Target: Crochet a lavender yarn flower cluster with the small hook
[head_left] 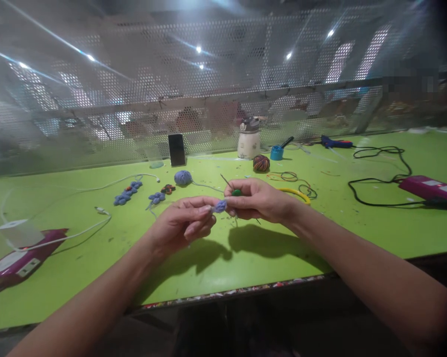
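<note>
Between its thumb and fingertips my left hand pinches a small blue-purple crochet piece. My right hand is closed around a crochet hook with a green grip, its thin dark shaft pointing up and left; the right thumb meets the crochet piece too. Behind the hands sits a blue yarn ball, its strand running toward them. Left of it lie a blue crocheted flower, a small dark-and-orange crocheted piece and a longer row of blue crocheted flowers.
On the green table stand a phone, a bottle and a blue container, near a multicolored yarn ball. A yellow ring lies behind my right wrist. Power strips with cables flank both sides; a perforated screen rises behind.
</note>
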The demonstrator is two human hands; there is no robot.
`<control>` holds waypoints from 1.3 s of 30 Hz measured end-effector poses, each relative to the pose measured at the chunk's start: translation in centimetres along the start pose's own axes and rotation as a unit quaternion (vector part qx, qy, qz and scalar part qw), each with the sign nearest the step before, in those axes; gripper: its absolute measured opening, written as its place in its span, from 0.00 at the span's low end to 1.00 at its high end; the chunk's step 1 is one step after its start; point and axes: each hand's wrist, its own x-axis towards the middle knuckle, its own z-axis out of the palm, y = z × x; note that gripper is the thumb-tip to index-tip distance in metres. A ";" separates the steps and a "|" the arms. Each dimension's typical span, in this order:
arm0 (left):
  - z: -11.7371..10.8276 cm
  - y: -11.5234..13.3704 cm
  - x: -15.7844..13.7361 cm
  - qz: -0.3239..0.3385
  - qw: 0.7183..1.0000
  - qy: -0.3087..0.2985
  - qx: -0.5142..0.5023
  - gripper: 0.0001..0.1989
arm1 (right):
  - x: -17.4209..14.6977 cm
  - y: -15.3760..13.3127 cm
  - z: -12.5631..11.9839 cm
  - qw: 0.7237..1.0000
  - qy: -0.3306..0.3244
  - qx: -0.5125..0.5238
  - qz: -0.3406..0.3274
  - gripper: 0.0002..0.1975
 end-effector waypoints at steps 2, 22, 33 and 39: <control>-0.2 0.0 0.2 -0.015 1.000 -0.002 -0.001 0.06 | 0.0 0.1 -0.1 1.000 0.016 -0.005 -0.002 0.15; -0.8 -0.2 -0.2 -0.049 0.995 -0.066 -0.052 0.09 | -0.7 -1.0 3.5 0.951 0.182 -0.235 -0.087 0.06; 0.6 -0.4 -0.2 0.015 0.984 -0.060 -0.165 0.08 | 0.3 -0.8 2.6 0.989 0.135 0.030 -0.048 0.17; 0.5 -0.3 0.2 0.027 0.983 -0.015 -0.181 0.09 | 0.3 -0.6 2.4 0.988 0.129 0.076 -0.044 0.18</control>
